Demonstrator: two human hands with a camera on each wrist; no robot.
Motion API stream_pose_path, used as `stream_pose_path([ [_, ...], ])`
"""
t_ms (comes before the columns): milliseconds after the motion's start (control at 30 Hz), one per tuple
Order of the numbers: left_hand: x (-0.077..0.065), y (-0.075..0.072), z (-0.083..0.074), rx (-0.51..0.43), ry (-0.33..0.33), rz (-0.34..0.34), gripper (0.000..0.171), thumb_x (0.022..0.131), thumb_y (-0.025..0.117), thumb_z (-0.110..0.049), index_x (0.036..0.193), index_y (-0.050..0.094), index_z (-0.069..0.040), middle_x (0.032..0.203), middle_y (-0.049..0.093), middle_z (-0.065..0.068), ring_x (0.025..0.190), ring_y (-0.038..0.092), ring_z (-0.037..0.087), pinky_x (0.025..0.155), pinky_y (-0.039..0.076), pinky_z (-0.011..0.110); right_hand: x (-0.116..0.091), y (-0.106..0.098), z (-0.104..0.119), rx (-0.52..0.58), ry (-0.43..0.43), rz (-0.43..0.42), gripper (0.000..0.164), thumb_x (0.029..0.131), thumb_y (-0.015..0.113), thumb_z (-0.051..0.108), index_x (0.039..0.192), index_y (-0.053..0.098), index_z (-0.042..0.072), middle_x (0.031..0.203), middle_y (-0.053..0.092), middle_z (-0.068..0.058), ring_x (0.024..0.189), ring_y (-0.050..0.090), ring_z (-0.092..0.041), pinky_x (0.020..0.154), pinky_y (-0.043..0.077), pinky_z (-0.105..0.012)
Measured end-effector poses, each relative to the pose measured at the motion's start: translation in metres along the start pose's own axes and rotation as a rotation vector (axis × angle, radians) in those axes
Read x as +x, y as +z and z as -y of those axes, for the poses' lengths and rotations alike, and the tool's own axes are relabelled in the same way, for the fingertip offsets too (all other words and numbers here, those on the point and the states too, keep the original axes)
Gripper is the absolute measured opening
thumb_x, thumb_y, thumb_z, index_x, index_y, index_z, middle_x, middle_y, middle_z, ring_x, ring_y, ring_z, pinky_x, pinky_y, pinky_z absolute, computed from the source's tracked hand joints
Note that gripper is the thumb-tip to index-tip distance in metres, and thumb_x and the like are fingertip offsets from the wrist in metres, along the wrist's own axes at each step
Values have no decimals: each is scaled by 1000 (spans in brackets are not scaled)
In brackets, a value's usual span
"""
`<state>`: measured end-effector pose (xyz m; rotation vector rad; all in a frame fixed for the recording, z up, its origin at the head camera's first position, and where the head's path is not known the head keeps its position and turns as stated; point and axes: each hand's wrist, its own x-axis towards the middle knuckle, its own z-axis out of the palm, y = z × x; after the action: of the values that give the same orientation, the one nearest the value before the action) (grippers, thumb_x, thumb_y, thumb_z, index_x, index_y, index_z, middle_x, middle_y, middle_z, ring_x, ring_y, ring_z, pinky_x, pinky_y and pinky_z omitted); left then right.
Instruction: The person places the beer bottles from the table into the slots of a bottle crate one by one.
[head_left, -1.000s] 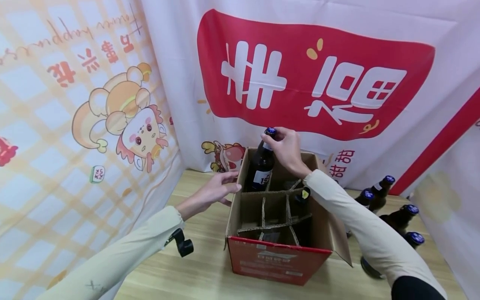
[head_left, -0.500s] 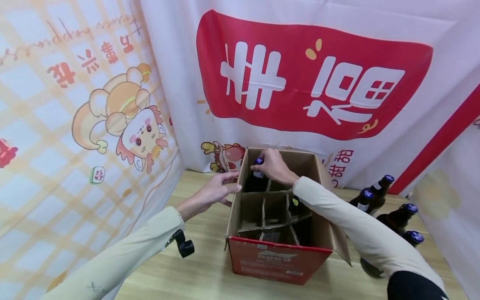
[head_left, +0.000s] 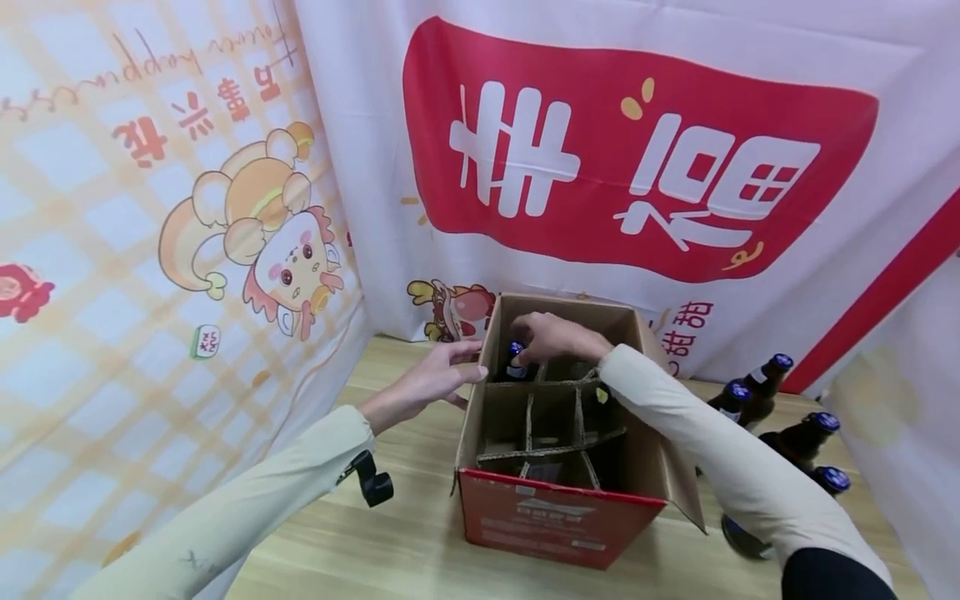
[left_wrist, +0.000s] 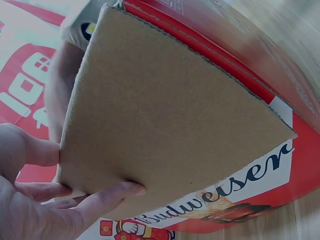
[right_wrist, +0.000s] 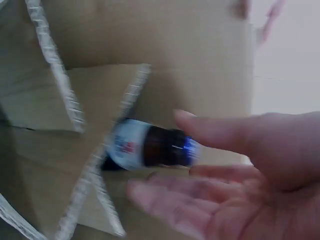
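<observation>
A dark beer bottle with a blue cap point(head_left: 516, 350) stands in the far left compartment of an open red Budweiser carton point(head_left: 547, 525). My right hand point(head_left: 558, 337) reaches down into the carton around the bottle's top. In the right wrist view, its fingers and thumb lie spread on either side of the bottle neck point(right_wrist: 162, 145), the thumb close by the cap. My left hand point(head_left: 427, 379) rests at the carton's left side, thumb at the rim. In the left wrist view, its fingertips touch the folded-down brown flap point(left_wrist: 165, 105).
Cardboard dividers point(head_left: 551, 454) split the carton into several compartments. Right of it, several blue-capped beer bottles point(head_left: 798, 437) stand on the wooden table point(head_left: 360, 550), partly behind the right sleeve. Printed cloth point(head_left: 637, 150) hangs behind, close to the carton. A black device point(head_left: 372, 483) sits on the left wrist.
My right hand has lowered the beer bottle into the far left compartment, and its fingers have spread from the neck. The left hand has stayed at the carton's side.
</observation>
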<state>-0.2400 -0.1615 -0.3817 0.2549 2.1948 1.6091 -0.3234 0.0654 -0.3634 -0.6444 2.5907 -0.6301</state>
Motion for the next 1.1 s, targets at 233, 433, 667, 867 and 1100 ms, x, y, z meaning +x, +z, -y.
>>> stream_pose_path([
  [233, 0, 1, -2, 1, -8, -11, 64, 104, 62, -15, 161, 36, -4, 165, 36, 23, 132, 57, 43, 83, 67, 43, -36, -40, -6, 206, -66, -36, 63, 101, 68, 9, 156, 40, -4, 138, 61, -34, 118, 68, -43, 96, 63, -51],
  [433, -1, -2, -2, 9, -4, -13, 65, 103, 62, -15, 162, 34, -3, 165, 36, 24, 133, 57, 44, 83, 67, 42, -69, -51, -25, 375, -109, -188, 42, 103, 62, 0, 141, 51, -14, 124, 67, -36, 92, 77, -28, 81, 68, -38],
  [667, -1, 0, -1, 7, 10, -5, 67, 103, 63, -17, 162, 34, -3, 168, 31, 22, 134, 56, 44, 84, 67, 43, -113, -56, -53, 396, -90, -433, 33, 104, 63, 7, 133, 61, -9, 124, 69, -33, 89, 76, -10, 80, 66, -26],
  [867, 0, 2, 0, 5, 20, 4, 67, 103, 62, -16, 162, 33, -2, 170, 28, 21, 134, 56, 45, 83, 67, 42, -148, -37, -85, 295, -22, -677, 33, 107, 59, 19, 130, 65, -4, 121, 71, -29, 97, 75, -23, 77, 58, -9],
  [1100, 0, 2, 0, 16, 13, 7, 67, 103, 62, -17, 162, 33, -3, 168, 31, 22, 135, 55, 45, 85, 67, 43, -177, -11, -125, 128, 111, -728, 32, 109, 58, 21, 126, 65, -6, 120, 70, -30, 110, 68, -45, 94, 62, -55],
])
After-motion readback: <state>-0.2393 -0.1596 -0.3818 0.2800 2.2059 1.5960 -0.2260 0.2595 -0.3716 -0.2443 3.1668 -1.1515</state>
